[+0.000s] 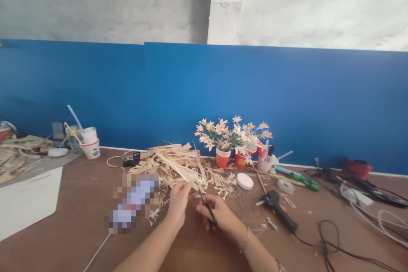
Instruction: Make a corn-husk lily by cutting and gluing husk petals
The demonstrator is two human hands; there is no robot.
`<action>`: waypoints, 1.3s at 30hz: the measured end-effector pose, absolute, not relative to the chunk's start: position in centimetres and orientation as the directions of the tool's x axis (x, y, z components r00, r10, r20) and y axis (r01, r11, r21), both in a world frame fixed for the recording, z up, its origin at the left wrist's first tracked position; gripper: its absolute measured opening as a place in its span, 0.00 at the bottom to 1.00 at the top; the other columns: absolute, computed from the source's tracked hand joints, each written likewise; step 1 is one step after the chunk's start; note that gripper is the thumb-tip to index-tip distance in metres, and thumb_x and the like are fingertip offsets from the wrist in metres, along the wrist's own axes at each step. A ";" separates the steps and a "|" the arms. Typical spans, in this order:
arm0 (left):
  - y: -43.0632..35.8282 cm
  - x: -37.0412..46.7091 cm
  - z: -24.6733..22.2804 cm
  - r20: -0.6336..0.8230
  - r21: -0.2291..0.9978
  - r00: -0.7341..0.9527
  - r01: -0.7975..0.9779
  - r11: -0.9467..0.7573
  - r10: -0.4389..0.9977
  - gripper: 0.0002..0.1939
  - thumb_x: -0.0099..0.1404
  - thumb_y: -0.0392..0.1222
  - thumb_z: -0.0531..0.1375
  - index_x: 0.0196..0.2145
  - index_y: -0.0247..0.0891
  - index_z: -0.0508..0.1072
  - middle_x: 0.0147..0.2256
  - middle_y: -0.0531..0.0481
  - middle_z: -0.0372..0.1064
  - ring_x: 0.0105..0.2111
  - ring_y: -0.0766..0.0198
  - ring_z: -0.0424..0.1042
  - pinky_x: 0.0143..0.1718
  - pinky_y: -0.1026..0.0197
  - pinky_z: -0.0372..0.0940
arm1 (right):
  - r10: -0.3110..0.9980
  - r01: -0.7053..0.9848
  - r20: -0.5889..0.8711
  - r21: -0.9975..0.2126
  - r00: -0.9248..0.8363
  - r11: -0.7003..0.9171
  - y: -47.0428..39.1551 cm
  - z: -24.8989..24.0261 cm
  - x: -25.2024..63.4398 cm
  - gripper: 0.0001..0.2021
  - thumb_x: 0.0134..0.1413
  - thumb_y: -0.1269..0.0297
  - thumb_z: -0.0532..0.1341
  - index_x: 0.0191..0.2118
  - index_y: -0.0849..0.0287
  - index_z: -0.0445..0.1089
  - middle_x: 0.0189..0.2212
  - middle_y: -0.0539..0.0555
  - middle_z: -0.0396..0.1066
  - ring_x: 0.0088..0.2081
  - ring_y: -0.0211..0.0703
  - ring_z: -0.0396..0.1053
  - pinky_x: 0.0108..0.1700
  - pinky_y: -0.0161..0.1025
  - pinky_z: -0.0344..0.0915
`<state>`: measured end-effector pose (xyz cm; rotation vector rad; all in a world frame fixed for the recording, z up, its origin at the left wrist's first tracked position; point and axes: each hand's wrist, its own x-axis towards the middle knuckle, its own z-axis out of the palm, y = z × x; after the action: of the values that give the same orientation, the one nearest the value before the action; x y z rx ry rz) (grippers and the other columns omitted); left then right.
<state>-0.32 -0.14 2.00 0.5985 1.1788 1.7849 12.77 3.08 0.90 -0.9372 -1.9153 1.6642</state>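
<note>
My left hand (179, 205) is closed in a pinch on a pale dried husk strip (178, 169), which points up and to the left. Black-handled scissors (209, 211) are in my right hand (219, 214), the fingers wrapped round the handles. Their blades point up and away, close to the right end of the strip; whether they touch it I cannot tell. Just beyond both hands lies a heap of dried husks (168, 153), with small cut pieces (226, 185) scattered at its right side.
Artificial flowers (223, 129) stand in red paper cups (222, 159) against the blue partition (270, 80). To the right are a white tape roll (245, 181), a black glue gun (280, 211) and tangled cables (331, 242). A pixelated object (134, 204) with a cord lies left.
</note>
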 end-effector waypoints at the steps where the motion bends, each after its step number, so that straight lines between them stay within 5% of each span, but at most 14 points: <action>1: -0.2 -0.3 2.1 -0.079 0.897 -0.486 -0.416 -0.151 0.871 0.12 0.45 0.45 0.64 0.17 0.34 0.68 0.20 0.52 0.69 0.25 0.65 0.69 0.31 0.62 0.65 | 0.732 0.210 -0.105 -0.976 -0.673 0.053 3.1 1.0 12.8 0.18 0.42 0.49 0.62 0.28 0.59 0.60 0.11 0.42 0.61 0.11 0.31 0.59 0.11 0.25 0.48; 9: -0.1 -0.5 2.3 -0.091 0.881 -0.457 -0.452 -0.142 0.885 0.10 0.46 0.42 0.64 0.19 0.34 0.69 0.21 0.51 0.70 0.25 0.65 0.70 0.31 0.64 0.65 | 0.750 0.171 -0.049 -0.981 -0.660 0.086 3.2 1.0 12.8 0.16 0.43 0.51 0.62 0.25 0.60 0.61 0.09 0.40 0.56 0.09 0.28 0.52 0.11 0.26 0.45; 39: 0.1 -2.0 2.4 -0.044 0.939 -0.302 -0.337 -0.063 0.952 0.11 0.48 0.45 0.64 0.22 0.34 0.70 0.22 0.51 0.69 0.27 0.63 0.70 0.32 0.61 0.66 | 0.698 0.196 -0.098 -0.979 -0.710 0.061 3.8 1.3 13.8 0.17 0.42 0.52 0.64 0.24 0.60 0.62 0.09 0.39 0.53 0.09 0.26 0.49 0.10 0.26 0.43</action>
<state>-2.05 0.11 2.37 0.7868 1.1490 1.5834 13.82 3.80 1.28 -0.8906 -1.9447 1.6874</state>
